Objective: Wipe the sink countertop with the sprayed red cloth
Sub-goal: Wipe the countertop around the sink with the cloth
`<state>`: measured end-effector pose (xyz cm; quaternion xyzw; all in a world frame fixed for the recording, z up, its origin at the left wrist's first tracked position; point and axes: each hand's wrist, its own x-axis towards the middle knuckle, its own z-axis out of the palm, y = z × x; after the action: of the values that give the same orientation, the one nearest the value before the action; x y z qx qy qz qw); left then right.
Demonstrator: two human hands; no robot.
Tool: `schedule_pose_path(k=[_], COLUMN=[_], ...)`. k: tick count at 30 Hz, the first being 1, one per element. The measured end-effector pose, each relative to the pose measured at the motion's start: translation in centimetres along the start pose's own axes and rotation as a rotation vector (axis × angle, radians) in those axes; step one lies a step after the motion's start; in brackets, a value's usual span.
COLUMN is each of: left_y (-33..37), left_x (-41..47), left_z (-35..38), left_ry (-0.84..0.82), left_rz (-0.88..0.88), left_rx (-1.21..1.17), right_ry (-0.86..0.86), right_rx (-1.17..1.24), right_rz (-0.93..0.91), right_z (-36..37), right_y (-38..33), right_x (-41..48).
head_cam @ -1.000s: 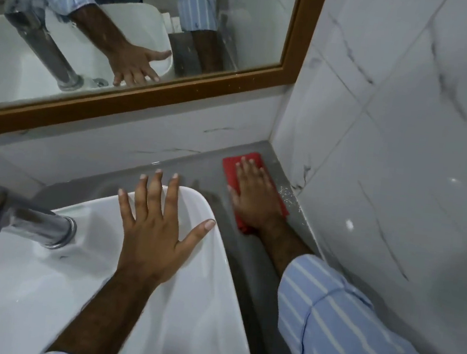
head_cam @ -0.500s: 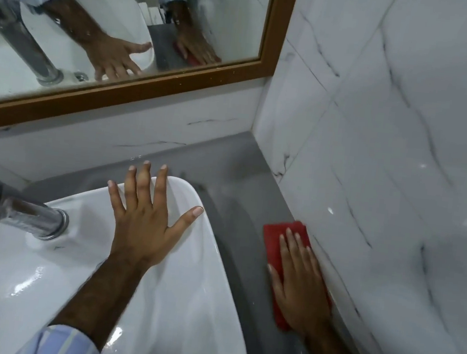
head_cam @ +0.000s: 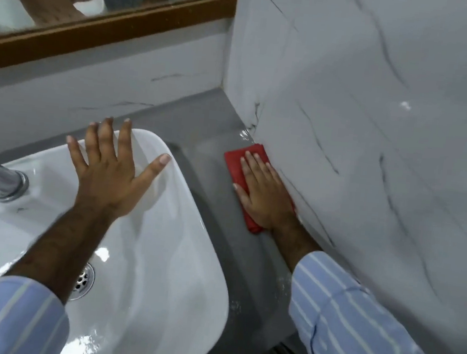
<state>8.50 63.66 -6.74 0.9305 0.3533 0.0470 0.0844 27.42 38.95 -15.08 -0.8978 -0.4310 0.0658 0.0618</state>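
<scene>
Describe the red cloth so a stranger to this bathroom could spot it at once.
Start at the white sink basin and cross the grey countertop on its right to the marble-veined wall tile. The red cloth, folded flat, lies against the foot of that wall, pressed down by the right hand. It is the only red thing among whites and greys.

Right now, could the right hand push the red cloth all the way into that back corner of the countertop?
Probably yes. The right hand lies flat on the red cloth beside the side wall, and the grey countertop between cloth and corner looks bare.
</scene>
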Motion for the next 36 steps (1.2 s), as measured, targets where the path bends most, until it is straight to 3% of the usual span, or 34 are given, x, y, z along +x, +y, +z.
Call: schedule_pose_path(k=[4,9,12,15,18,21,22,24,28,29,30,32,36], left_y=[0.0,0.2,0.6,1.1,2.2,2.2,1.9,1.1,-3.0,-3.9,-4.9,-6.9,-7.5], left_x=[0.0,-0.2,-0.2,-0.8,-4.3,-12.2,-14.5,-18.4,-25.4,-26.0,-26.9,-27.8,-29.0], left_z=[-0.2,-0.7,-1.2,-1.8,-3.1,-2.4,-2.3,-3.8,-4.1,-4.4,-4.7,-4.5,-6.6], left_ry=[-0.009,-0.059,-0.051,-0.09,-0.208,-0.246,-0.362,-0.658,-0.718,-0.714,-0.676,-0.708,-0.555], left_rz=[0.01,-0.005,0.004,-0.025,-0.049,0.233,0.237,-0.013,-0.051,-0.107,-0.037,-0.069,-0.015], left_rx=[0.007,-0.003,-0.007,-0.008,-0.152,-0.21,-0.307,-0.51,-0.623,-0.569,-0.476,-0.489,-0.503], right_ry=[-0.016,-0.048,0.0,0.013,-0.017,-0.016,-0.014,-0.012,0.068,0.099,0.12,0.106,-0.076], right_rx=[0.003,0.007,0.01,-0.002,-0.016,0.005,0.009,0.01,0.07,0.068,0.055,0.023,-0.046], right_rz=[0.011,0.197,0.262,0.168,0.113,0.177,0.209,0.241,0.346,0.384,0.406,0.351,0.048], right_z=[0.7,1.7,1.5,1.3,1.2,1.4,1.4,1.3,1.7,1.8,2.0,2.2,1.4], right_y=[2.0,2.2,0.6,-0.9,-1.0,0.2,0.7,1.6,0.6,-0.2,-1.2,-2.6,-1.4], right_x=[-9.3,-20.2,-19.0,-14.7,-12.4,-15.6,-17.4,-21.3,-24.9,-24.6,-24.1,-22.8,-22.4])
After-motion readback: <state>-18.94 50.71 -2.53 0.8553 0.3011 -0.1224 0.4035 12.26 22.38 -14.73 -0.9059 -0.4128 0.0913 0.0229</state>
